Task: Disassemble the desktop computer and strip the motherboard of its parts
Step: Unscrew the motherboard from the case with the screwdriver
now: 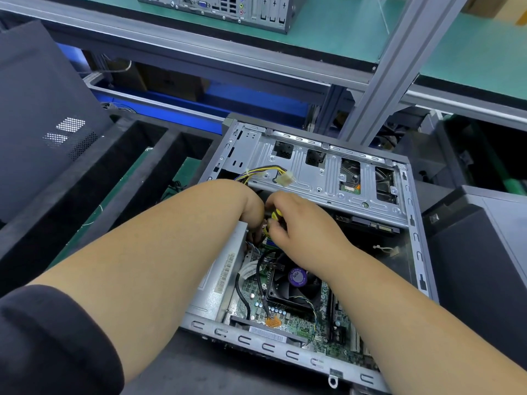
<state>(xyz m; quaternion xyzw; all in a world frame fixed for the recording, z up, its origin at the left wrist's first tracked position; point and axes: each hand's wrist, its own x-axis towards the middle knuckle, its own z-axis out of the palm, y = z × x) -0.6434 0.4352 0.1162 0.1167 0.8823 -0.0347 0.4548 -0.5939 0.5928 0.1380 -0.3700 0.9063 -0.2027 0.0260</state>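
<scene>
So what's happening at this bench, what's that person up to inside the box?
A person is taking apart an open grey metal desktop computer case lying on its side. Both hands reach deep inside, near the silver power supply box. The right hand grips a yellow-and-black tool handle, probably a screwdriver; the left hand has its fingers tucked down among the cables, so what it holds is hidden. The green motherboard with its black cooling fan is still in place.

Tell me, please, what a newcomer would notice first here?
Two bare forearms meet mid-frame inside an open computer case. There the right hand holds a yellow-handled tool; the left hand is beside it. Below sits a black fan on the green motherboard.
</scene>
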